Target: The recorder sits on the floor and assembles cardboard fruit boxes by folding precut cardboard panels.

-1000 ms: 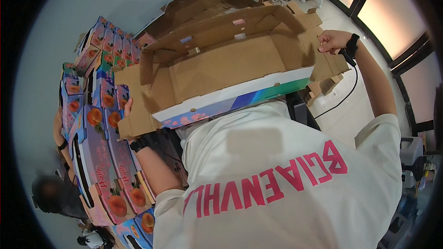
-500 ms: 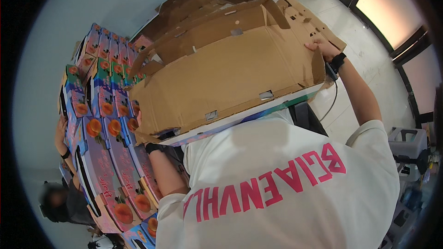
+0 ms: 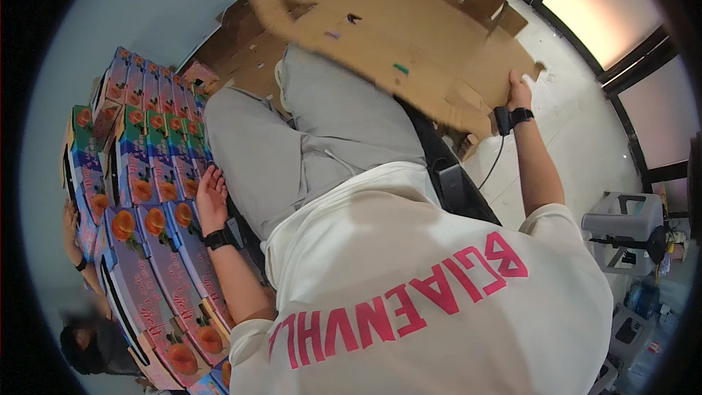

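A large brown cardboard box (image 3: 409,29), shaped like a shallow tray and blurred by motion, is tilted beyond my knees. My right hand (image 3: 518,93) grips its right end, the fingers partly hidden behind the edge. My left hand (image 3: 212,197) is off the box, palm up with loosely curled, parted fingers and nothing in it. It is beside the stacked printed fruit boxes (image 3: 150,271), which are pink, blue and green. A black strap with a small device is on each of my wrists.
A co-worker's hand (image 3: 71,230) rests against the far-left side of the stack. More brown cardboard (image 3: 241,51) lies beyond my legs. Grey plastic stools (image 3: 625,212) stand on the right, below dark-framed frosted doors (image 3: 585,22). Pale floor tiles (image 3: 541,153) show at right.
The cardboard box has swung away from my lap and tipped. My left hand has let go of it and turned palm up; my right hand still grips it. My legs are now uncovered.
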Action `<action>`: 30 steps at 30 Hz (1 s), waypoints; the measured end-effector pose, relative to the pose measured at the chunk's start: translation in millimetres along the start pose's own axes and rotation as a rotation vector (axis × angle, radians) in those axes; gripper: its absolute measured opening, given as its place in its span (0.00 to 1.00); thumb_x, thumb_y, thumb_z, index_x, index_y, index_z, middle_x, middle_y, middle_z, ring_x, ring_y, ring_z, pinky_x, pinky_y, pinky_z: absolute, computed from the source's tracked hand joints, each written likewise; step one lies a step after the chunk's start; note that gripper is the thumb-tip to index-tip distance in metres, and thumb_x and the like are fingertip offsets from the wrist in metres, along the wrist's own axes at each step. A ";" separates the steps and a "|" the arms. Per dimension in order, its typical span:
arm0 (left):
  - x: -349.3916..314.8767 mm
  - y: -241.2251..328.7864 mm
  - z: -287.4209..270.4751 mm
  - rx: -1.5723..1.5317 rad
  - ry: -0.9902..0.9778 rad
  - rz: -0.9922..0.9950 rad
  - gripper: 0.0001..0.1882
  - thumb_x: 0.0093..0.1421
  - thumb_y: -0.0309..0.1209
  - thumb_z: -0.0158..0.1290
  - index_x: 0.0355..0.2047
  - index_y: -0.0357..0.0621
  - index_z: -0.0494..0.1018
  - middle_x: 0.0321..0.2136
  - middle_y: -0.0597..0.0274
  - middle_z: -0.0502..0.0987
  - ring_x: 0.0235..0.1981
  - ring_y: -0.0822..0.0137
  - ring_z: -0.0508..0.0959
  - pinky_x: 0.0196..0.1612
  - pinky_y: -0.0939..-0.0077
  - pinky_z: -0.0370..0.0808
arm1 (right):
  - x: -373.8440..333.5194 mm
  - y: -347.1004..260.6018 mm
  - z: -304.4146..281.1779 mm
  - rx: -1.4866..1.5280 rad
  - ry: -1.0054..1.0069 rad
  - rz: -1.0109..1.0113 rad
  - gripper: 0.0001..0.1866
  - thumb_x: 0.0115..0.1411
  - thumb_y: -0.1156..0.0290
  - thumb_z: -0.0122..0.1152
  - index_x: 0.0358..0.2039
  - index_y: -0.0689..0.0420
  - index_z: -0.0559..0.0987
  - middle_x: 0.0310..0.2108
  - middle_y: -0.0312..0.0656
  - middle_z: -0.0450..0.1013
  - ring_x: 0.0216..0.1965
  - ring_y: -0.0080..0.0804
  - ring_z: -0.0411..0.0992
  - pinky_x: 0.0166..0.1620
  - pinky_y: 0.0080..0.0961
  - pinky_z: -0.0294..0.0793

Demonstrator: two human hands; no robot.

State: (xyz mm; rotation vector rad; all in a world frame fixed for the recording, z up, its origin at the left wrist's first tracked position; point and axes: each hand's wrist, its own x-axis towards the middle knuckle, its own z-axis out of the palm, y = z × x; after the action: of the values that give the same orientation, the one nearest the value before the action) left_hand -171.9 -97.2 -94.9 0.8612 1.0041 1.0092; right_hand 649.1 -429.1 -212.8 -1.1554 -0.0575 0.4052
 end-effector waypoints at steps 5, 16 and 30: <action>-12.5 -14.4 13.6 0.097 0.090 0.106 0.15 0.74 0.36 0.56 0.54 0.41 0.79 0.38 0.70 0.79 0.39 0.75 0.76 0.43 0.80 0.72 | 29.8 102.1 -60.4 -0.387 0.246 -0.232 0.25 0.66 0.65 0.72 0.56 0.68 0.79 0.51 0.50 0.82 0.51 0.43 0.82 0.56 0.39 0.81; -22.4 -26.5 22.9 0.182 0.157 0.226 0.11 0.76 0.31 0.53 0.51 0.40 0.79 0.32 0.70 0.77 0.33 0.76 0.75 0.40 0.82 0.72 | -24.1 156.0 -71.2 -0.563 0.358 -0.014 0.25 0.64 0.68 0.67 0.58 0.71 0.77 0.51 0.59 0.82 0.55 0.50 0.81 0.57 0.37 0.78; -37.8 -19.5 44.8 0.316 0.188 0.326 0.09 0.76 0.30 0.54 0.50 0.40 0.79 0.31 0.72 0.76 0.32 0.78 0.74 0.38 0.82 0.71 | -31.5 141.9 -52.0 -1.060 -0.009 0.174 0.27 0.60 0.63 0.75 0.54 0.66 0.80 0.50 0.55 0.84 0.52 0.47 0.83 0.55 0.38 0.81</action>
State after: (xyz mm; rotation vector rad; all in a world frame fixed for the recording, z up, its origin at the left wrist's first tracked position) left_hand -132.0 -144.0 -89.2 1.2368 1.2297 1.2434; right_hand 593.0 -437.2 -356.4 -2.2137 -0.1957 0.5526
